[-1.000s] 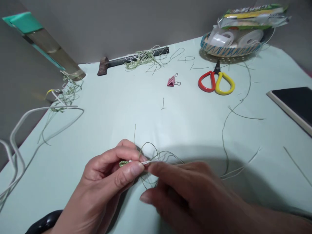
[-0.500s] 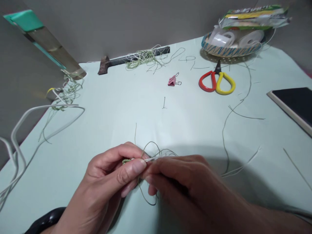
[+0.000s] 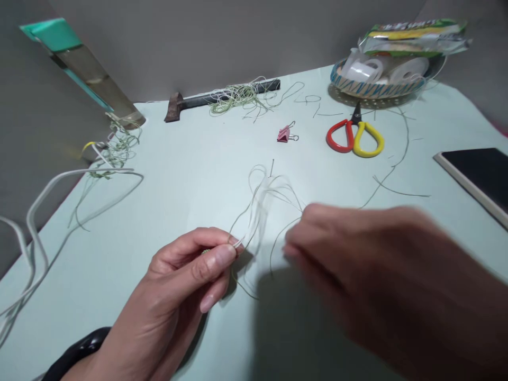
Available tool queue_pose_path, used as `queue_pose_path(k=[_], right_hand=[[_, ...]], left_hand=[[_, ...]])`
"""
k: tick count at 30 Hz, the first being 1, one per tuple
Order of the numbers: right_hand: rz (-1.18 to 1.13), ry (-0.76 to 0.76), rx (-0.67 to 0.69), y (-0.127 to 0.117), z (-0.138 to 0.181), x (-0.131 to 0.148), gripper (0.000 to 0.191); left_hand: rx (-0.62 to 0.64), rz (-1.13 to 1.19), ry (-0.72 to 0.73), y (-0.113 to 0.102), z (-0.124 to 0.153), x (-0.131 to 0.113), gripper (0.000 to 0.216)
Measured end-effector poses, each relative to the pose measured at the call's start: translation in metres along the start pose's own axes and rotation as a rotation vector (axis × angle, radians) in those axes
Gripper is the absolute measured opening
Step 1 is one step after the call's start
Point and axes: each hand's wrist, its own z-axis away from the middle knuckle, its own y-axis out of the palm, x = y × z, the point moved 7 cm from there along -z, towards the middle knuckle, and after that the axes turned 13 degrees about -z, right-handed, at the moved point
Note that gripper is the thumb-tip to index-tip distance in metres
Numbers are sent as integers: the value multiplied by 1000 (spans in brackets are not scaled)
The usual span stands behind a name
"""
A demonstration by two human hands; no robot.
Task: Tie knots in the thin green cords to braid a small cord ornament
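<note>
My left hand [image 3: 186, 283] pinches a small green knotted cord [image 3: 206, 251] between thumb and forefinger; most of it is hidden inside the hand. From that pinch, thin white and green strings [image 3: 260, 203] fan upward and right, partly smeared by motion. My right hand [image 3: 353, 259] is to the right, blurred, its fingers closed on the far ends of some strings. Other thin ends hang in loops between the two hands, above the pale tabletop [image 3: 190, 185].
Behind lie a pink binder clip [image 3: 283, 134], scissors [image 3: 355, 137] with red and yellow handles, and a hammer [image 3: 190, 101] under tangled string [image 3: 238, 99]. A basket [image 3: 377, 87] holds tape rolls. At right is a phone [image 3: 476, 169]; white cables [image 3: 43, 196] run along the left.
My right hand has moved away from the left, up and to the right, drawing strings out with it. The left hand keeps its pinch in nearly the same spot.
</note>
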Motion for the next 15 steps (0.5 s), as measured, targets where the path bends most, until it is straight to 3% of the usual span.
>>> queue_pose_path(k=[2, 4, 7, 9, 12, 15], right_hand=[[-300, 123, 82, 16, 1, 2, 18], [-552, 254, 60, 29, 0, 3, 10], [-896, 490, 176, 57, -1, 4, 11], [-1099, 552, 258, 69, -1, 8, 14], [-1136, 510, 204, 67, -4, 7, 27], [-984, 393, 121, 57, -6, 5, 23]], left_hand=[[12, -15, 9, 2, 0, -1, 14], [23, -20, 26, 4, 1, -2, 15], [49, -7, 22, 6, 3, -2, 18], [74, -12, 7, 6, 3, 0, 17], [42, -54, 13, 1, 3, 0, 16], [-22, -82, 19, -5, 1, -1, 17]])
